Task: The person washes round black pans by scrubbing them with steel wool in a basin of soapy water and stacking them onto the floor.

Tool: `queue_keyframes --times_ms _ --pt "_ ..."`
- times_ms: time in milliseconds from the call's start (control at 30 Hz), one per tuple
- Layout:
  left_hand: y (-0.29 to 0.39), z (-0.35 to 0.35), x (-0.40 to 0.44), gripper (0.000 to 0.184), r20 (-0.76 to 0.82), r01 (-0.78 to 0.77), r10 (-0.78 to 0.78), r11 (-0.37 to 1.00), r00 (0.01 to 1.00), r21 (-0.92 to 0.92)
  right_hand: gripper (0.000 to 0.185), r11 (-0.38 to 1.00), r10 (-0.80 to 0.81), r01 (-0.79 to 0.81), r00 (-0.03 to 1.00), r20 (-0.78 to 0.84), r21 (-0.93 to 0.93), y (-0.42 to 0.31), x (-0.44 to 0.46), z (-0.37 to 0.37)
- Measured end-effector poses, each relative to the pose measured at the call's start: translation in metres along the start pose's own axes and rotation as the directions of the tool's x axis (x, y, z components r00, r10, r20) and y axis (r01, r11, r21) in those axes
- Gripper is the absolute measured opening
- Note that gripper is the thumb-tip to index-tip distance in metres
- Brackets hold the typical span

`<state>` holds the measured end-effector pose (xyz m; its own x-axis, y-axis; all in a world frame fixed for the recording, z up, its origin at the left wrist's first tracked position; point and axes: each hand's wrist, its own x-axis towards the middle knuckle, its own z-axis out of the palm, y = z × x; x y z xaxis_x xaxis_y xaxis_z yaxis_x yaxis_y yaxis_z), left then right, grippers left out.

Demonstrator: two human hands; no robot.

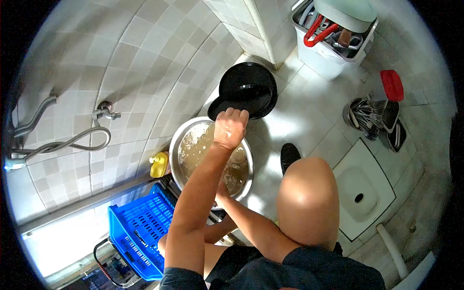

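Observation:
My left hand (pixel 231 128) is wet and closed, its fingers curled at the near edge of a black plate (pixel 237 102). That plate is tilted over a larger round black dish (pixel 239 75) on the floor by the wall. Below my left forearm stands a wide metal basin (pixel 250 164) of cloudy, foamy water. My right hand (pixel 221 189) reaches into the near side of the basin. My left forearm and the water hide its fingers, so I cannot see what it touches.
A yellow bottle (pixel 159 165) and a blue crate (pixel 140 222) stand left of the basin. A wall tap (pixel 107 113) is above. On the right are a squat toilet (pixel 362 193), a cutlery holder (pixel 360 115), a red container (pixel 391 85) and a white bin (pixel 321 58) full of utensils.

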<state>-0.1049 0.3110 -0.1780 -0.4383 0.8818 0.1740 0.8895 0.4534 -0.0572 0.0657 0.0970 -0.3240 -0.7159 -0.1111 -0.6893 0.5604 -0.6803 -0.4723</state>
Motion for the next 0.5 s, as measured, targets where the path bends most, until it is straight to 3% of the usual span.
queue_keyframes --times_ms 33,100,133,167,267,333,433,467,500 --pt "-0.003 0.006 0.003 0.008 -0.021 -0.008 0.008 1.0 1.0 0.007 0.088 0.999 -0.035 0.034 0.999 0.028 0.015 -0.014 -0.005 -0.001" --pt "-0.009 0.017 0.008 0.008 -0.019 -0.03 0.03 0.999 0.999 0.019 0.081 0.96 -0.05 0.053 0.999 -0.017 0.274 -0.04 -0.016 0.003" --pt "-0.013 0.023 0.009 0.008 -0.013 -0.051 0.052 0.998 0.999 0.036 0.081 0.961 -0.047 0.05 0.999 -0.015 0.271 -0.038 -0.01 0.002" --pt "-0.016 0.03 0.011 0.012 0.044 -0.076 0.073 0.995 0.996 0.067 0.076 0.941 -0.08 0.047 0.993 0.085 0.336 -0.037 -0.004 0.003" --pt "-0.013 0.053 0.012 0.022 0.041 -0.078 0.073 0.987 0.997 0.142 0.065 0.906 -0.144 0.048 0.969 0.2 0.42 0.044 0.045 0.012" --pt "-0.011 0.073 0.011 0.03 0.03 -0.058 0.055 0.989 0.998 0.139 0.06 0.897 -0.167 0.06 0.963 0.212 0.438 0.038 0.046 0.006" --pt "-0.004 0.092 0.003 0.032 0.078 -0.067 0.057 0.989 0.995 0.129 0.053 0.985 -0.166 0.133 0.912 0.376 0.111 -0.009 0.015 0.0" --pt "-0.003 0.095 0.0 0.034 0.11 -0.04 0.031 0.995 0.993 0.088 0.057 0.975 -0.047 -0.04 0.924 0.38 0.219 -0.047 -0.006 -0.002" --pt "-0.002 0.096 -0.001 0.036 0.143 -0.012 0.005 0.999 0.99 0.048 0.057 0.976 -0.042 -0.043 0.926 0.376 0.213 -0.048 -0.005 -0.006"
